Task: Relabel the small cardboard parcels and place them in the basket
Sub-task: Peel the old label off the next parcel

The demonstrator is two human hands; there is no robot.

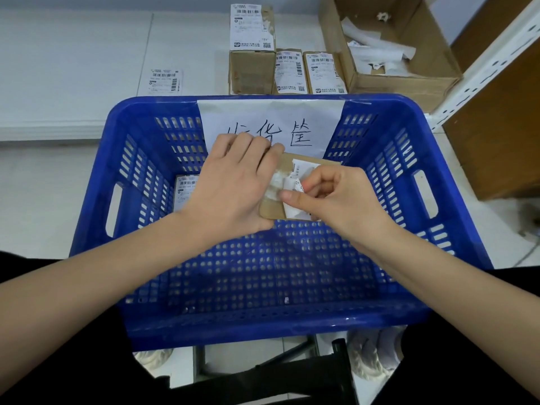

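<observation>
White desk (73, 54) surface was seen behind a blue basket (388, 200), with three labelled parcels (252, 51) stood at its far edge, a loose label (165, 81) lying to their left, and an open carton of peeled paper scraps (388, 45) to their right. Over the basket a small cardboard parcel (295, 171) was held by the left hand (233, 182), whose fingers were curled round its far edge. A torn, half-peeled old label (292, 191) on its top was pinched by the thumb and fingers of the right hand (336, 197). One relabelled parcel (185, 191) was already lying inside the basket, at the left. The parcel was judged light and fairly stiff, best gripped across its edges, while the thin label was judged likely to tear unless taken close to the glued seam.
</observation>
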